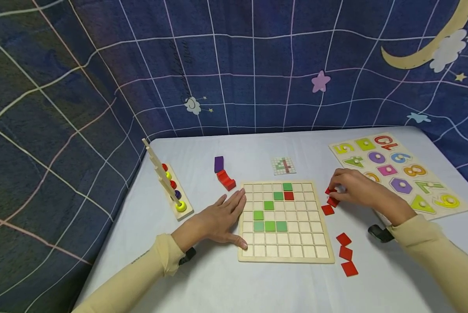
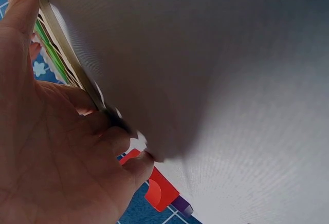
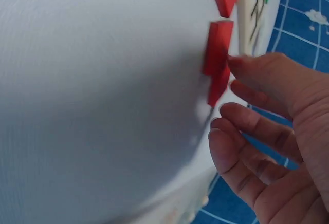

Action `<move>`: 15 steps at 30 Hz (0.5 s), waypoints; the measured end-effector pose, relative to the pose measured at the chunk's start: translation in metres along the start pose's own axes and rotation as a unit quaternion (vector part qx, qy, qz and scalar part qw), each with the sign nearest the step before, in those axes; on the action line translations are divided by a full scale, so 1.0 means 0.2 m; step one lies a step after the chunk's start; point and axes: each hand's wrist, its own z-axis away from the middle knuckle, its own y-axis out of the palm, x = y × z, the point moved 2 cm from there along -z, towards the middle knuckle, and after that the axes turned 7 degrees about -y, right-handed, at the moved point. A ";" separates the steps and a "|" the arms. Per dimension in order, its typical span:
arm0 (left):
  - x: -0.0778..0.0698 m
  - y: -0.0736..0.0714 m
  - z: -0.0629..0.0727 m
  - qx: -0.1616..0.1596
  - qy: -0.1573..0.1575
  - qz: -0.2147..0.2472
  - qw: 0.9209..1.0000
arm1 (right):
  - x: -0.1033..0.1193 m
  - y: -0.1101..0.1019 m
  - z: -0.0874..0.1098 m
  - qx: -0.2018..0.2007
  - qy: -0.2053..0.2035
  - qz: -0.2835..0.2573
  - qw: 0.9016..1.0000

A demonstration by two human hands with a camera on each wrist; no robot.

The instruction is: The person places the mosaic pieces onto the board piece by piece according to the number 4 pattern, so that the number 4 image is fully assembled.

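A wooden grid board (image 1: 289, 258) lies on the white table, with several green tiles (image 1: 270, 226) and one red tile (image 1: 289, 196) in its squares. My left hand (image 1: 222, 219) rests along its left edge, fingers spread, thumb near the lower corner. Right of the board, my right hand (image 1: 351, 187) reaches down over loose red tiles (image 1: 328, 210). In the right wrist view its thumb tip meets a red tile (image 3: 218, 49), the index fingertip is close beside, and the other fingers bend loosely. Three more red tiles (image 1: 345, 253) lie nearer me.
Behind the board lies a small pattern card (image 1: 283, 166). To its left are a red arched block (image 1: 226, 180) and a purple block (image 1: 218, 164). A peg stand (image 1: 185, 211) with coloured beads stands farther left. A number-and-shape puzzle board (image 1: 408, 174) lies at the right.
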 end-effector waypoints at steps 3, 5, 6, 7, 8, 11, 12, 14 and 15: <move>0.00 0.00 0.00 -0.001 0.002 0.000 1.000 | -0.01 0.02 -0.01 -0.010 0.011 -0.018 1.000; 0.00 0.00 0.00 -0.002 0.002 0.000 1.000 | -0.01 0.03 -0.02 -0.008 0.018 -0.031 0.999; 0.00 0.01 0.00 -0.003 0.001 -0.001 1.000 | -0.01 0.03 -0.03 -0.007 0.020 -0.034 0.999; 0.00 0.01 0.00 -0.002 0.000 -0.002 1.000 | -0.01 0.03 -0.03 -0.005 0.022 -0.036 0.999; 0.00 0.01 -0.01 -0.002 -0.001 -0.003 1.000 | -0.01 0.03 -0.03 -0.003 0.024 -0.037 0.999; 0.01 0.01 -0.01 0.001 -0.003 -0.004 1.000 | 0.00 0.03 -0.04 0.006 0.030 -0.036 0.999; 0.01 0.01 0.00 0.001 -0.003 -0.004 1.000 | 0.00 0.03 -0.04 0.009 0.033 -0.035 0.999; 0.01 0.01 0.00 0.002 -0.003 -0.004 1.000 | 0.01 0.03 -0.04 0.010 0.035 -0.035 0.999; 0.01 0.01 0.00 0.002 -0.003 -0.003 1.000 | 0.01 0.03 -0.05 0.010 0.034 -0.036 0.999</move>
